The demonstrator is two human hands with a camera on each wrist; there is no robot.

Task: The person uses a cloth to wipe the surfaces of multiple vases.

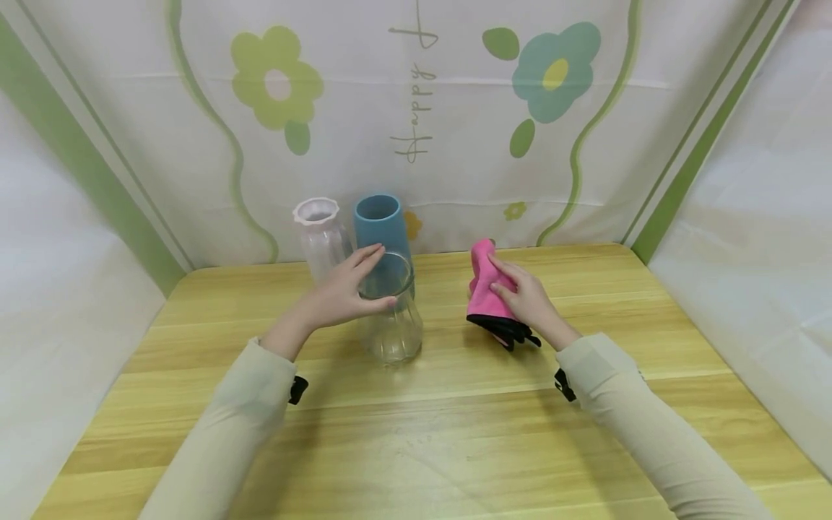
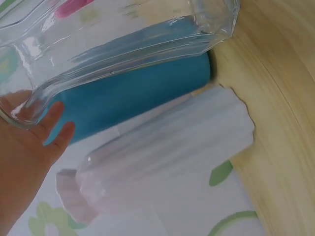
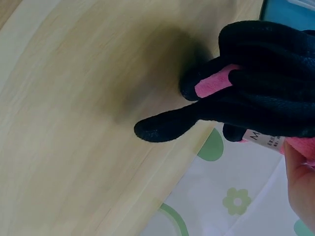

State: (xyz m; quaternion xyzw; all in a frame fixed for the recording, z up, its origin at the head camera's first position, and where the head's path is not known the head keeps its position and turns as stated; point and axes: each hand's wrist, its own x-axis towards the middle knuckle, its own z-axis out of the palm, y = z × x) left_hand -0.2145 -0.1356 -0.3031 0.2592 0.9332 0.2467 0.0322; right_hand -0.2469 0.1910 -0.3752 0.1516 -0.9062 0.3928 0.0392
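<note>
My left hand (image 1: 338, 292) holds the clear glass vase (image 1: 394, 332) at its neck, with the thumb on the near side and the fingers on the far side of the rim. The vase's ribbed body fills the top of the left wrist view. My right hand (image 1: 529, 300) pinches a pink work glove (image 1: 489, 292) by its cuff. The glove's black-coated fingers (image 3: 266, 83) hang down above the table, and a white label (image 3: 266, 140) shows beside them. Whether a second glove is bundled with it, I cannot tell.
Behind the glass vase stand a blue vase (image 1: 380, 231) and a pale pink, frilled-rim vase (image 1: 321, 242), close together near the table's back edge. A white cloth with printed flowers (image 1: 468, 180) hangs behind the wood-grain table (image 1: 416, 433). White sheets flank both sides.
</note>
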